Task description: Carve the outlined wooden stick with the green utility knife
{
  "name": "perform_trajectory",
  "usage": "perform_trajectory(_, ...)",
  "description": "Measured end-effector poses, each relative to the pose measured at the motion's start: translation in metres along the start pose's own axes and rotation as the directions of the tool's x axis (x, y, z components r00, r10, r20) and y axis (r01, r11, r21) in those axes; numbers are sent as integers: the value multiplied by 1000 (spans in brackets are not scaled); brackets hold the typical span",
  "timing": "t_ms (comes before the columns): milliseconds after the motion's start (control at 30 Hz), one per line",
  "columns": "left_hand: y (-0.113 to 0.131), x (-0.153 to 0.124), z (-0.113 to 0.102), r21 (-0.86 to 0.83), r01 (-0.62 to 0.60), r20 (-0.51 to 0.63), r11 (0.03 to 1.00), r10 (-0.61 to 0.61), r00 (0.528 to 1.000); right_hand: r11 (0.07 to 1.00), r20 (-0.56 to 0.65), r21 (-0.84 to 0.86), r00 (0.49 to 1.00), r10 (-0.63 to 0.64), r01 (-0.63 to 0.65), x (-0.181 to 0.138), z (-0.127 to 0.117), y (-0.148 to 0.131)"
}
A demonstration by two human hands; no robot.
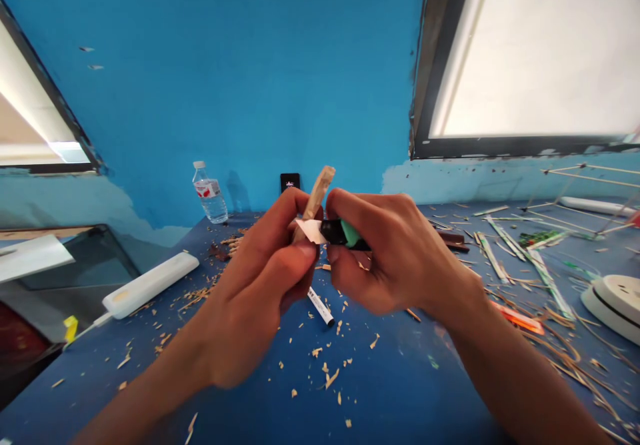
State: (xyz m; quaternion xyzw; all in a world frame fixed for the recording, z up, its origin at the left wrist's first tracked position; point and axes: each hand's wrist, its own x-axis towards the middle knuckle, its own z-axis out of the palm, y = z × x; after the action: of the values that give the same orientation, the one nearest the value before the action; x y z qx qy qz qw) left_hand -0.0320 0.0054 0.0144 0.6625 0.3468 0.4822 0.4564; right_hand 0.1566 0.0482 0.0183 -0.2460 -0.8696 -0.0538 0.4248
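Your left hand has its grip closed around a pale wooden stick, held upright above the blue surface. Your right hand grips a black-and-green utility knife, its white blade touching the stick. Pale wood shavings litter the surface below; a white marker pen lies under your hands.
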Motion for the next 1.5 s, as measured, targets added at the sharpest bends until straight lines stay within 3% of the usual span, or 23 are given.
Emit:
perform_trajectory(167,-8,4,3,298,-132,-40,945,150,988,977,-2,-158,990,144,-143,3,7,1)
perform_trajectory(333,-11,17,10,639,-94,-207,763,289,934,892,24,-339,944,328,-301,9,16,5)
perform_trajectory(433,-20,27,11,694,-36,-253,719,291,923,823,36,-431,904,427,-371,13,24,10)
perform_trajectory(767,-62,55,10,531,22,-319,847,176,931,737,-5,-493,848,530,-464,11,65,42)
perform_trajectory(867,-74,60,9,438,8,-301,899,138,944,742,-26,-481,854,520,-467,9,73,50)
perform_trajectory(967,-78,60,8,330,-1,-288,944,102,952,799,-7,-441,891,454,-410,7,70,57)
perform_trajectory(1067,-67,55,6,183,-9,-224,983,51,973,877,8,-359,939,344,-318,7,58,61)
perform_trajectory(1267,-27,31,16,-105,-36,-51,994,31,998,978,-112,-120,981,156,-169,6,32,53)
perform_trajectory(1367,-14,25,17,-155,-135,-141,979,114,983,997,-114,45,992,61,-56,4,27,46)
perform_trajectory(1500,-4,32,-4,-146,-372,-355,917,303,884,962,-75,270,997,-28,48,4,23,38)
